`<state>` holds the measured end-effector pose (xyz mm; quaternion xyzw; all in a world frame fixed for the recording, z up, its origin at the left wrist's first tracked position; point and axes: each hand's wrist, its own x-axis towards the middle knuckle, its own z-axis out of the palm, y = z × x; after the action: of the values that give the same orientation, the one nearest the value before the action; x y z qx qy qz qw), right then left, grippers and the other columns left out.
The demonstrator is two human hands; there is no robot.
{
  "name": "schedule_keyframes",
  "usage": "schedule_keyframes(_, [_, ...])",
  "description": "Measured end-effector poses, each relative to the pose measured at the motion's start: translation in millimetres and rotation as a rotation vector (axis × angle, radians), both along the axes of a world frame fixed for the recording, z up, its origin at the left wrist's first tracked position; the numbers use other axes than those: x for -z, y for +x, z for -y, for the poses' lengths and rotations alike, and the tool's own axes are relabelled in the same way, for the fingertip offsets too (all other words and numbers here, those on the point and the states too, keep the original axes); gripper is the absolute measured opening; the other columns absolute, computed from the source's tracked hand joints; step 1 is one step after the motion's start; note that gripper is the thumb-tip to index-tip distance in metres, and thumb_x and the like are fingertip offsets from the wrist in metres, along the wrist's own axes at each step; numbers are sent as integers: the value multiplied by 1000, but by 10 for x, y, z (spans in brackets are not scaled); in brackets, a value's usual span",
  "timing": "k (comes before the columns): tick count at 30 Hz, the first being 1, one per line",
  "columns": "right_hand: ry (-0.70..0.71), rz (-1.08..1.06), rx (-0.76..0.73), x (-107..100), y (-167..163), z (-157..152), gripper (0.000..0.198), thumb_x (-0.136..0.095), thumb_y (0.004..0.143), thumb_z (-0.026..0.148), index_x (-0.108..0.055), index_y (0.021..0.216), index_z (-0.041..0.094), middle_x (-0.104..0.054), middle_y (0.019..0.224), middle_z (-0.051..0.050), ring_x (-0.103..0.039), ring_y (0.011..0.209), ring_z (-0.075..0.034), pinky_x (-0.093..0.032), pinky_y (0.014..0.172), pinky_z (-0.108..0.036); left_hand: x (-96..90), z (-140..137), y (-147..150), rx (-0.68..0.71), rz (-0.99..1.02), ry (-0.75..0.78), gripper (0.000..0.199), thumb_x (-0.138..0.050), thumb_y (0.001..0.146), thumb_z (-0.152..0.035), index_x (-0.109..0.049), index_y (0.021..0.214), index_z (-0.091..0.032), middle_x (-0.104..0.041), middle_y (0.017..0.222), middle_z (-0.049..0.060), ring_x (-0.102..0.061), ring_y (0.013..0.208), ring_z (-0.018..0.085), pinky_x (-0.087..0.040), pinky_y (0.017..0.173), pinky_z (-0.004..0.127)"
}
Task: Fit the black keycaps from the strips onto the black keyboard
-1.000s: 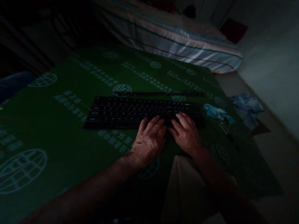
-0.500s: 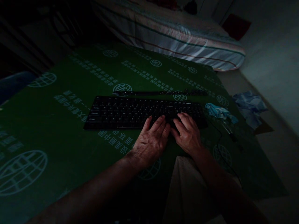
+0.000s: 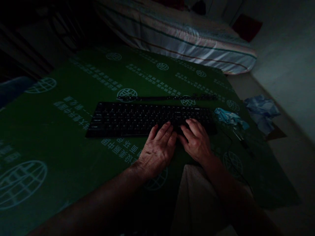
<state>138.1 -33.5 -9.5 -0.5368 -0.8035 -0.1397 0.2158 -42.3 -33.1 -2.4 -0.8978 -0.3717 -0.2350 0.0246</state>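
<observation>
A black computer keyboard (image 3: 118, 119) lies flat on a green printed board (image 3: 81, 157) in dim light. My left hand (image 3: 158, 149) rests palm down at its front edge, with the fingers stretched over the lower keys right of the middle. Close beside it, my right hand (image 3: 196, 141) lies over the keys toward the right end, fingers slightly bent and apart. Neither hand grips anything. The keys under the fingertips are hidden. Behind the keyboard lies a long thin dark strip (image 3: 157, 98) with small loose dark pieces at its right part.
Right of the keyboard are a crumpled blue cloth (image 3: 230, 118) and a slim tool (image 3: 240, 135) with a pale shaft. A thin cable (image 3: 230, 146) curves toward the front right. Crumpled plastic (image 3: 262, 106) lies on the floor at right. A bed with a striped sheet (image 3: 187, 42) stands behind.
The whole view has shifted slightly, so everything appears a little further left. Both hands stay in nearly the same place on the keyboard.
</observation>
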Motion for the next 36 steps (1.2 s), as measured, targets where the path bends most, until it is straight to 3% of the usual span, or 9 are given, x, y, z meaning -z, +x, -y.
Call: schedule_keyframes(36, [35,10,-6,34,-13,11,31,-50,89,31,-65,106,9,-59,117,-19,-48,117,-30,-46,94,-45,-3,-14,12,3,-24,1,35,-45,88,-19,-56,120,-8,-58,129,16,-41,130,29,-33,104,55])
